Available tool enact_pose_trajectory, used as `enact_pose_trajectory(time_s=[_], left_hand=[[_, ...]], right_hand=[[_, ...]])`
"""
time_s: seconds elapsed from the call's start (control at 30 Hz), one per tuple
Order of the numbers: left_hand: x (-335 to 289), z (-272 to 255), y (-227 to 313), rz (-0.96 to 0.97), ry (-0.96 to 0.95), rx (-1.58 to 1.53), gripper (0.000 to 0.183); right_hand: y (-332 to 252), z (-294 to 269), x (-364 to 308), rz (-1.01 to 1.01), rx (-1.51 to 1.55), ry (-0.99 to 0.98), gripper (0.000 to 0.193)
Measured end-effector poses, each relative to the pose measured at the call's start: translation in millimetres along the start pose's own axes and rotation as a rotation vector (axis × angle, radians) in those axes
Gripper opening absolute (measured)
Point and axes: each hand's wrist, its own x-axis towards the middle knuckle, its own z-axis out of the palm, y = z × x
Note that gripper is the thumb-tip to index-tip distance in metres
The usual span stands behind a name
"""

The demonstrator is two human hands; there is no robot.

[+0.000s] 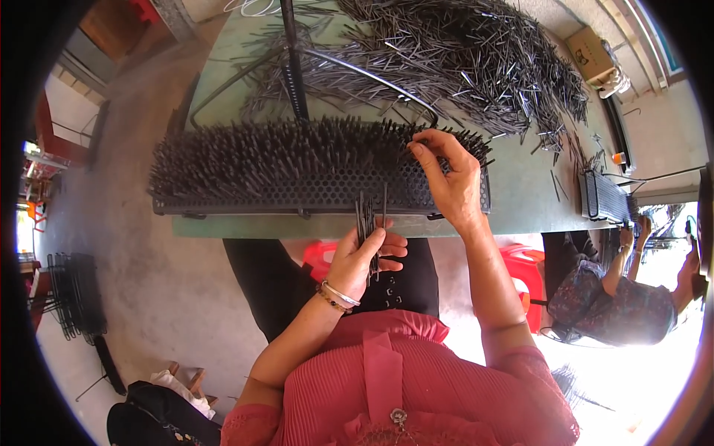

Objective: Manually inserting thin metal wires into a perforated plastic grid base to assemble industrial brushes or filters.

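Observation:
A long black perforated rack lies along the near edge of the table, its holes packed with upright thin black sticks. Bare holes show along its front side and toward the right end. Just below the rack's front edge, my left hand is closed around a small bundle of black sticks. Above the rack's right part, my right hand has thumb and forefinger pinched together among the stick tips. Whatever sits in that pinch is too small to make out.
A big heap of loose black sticks covers the table's far side. A black metal stand rises behind the rack. At the right, another person works at a similar rack. A cardboard box stands far right.

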Motion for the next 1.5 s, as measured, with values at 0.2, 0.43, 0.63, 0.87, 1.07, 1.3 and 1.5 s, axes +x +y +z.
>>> enact_pose_trajectory(time_s=[0.2, 0.43, 0.63, 0.87, 1.07, 1.3, 1.5], left_hand=[[0, 0, 2, -0.011, 0.004, 0.013, 0.029], [0, 0, 4, -0.001, -0.012, 0.054, 0.032], [-2, 5, 5, -0.013, -0.026, 0.100, 0.032], [-2, 13, 11, 0.050, -0.101, 0.156, 0.033], [4, 15, 4, -0.026, -0.120, 0.125, 0.036], [14, 11, 3, -0.130, -0.070, 0.016, 0.036], [7, 12, 8, -0.168, -0.087, -0.056, 0.031]], right_hand=[[11, 1, 3, -0.086, -0.043, -0.120, 0.015], [9, 6, 1, -0.213, -0.212, -0.109, 0.017], [14, 7, -3, -0.384, -0.298, -0.036, 0.018], [-9, -4, -35, 0.332, 0.191, -0.242, 0.026], [3, -19, -29, 0.448, 0.419, -0.158, 0.021], [11, -8, -6, 0.095, 0.142, 0.118, 0.025], [20, 3, -2, -0.133, -0.112, 0.087, 0.021]])
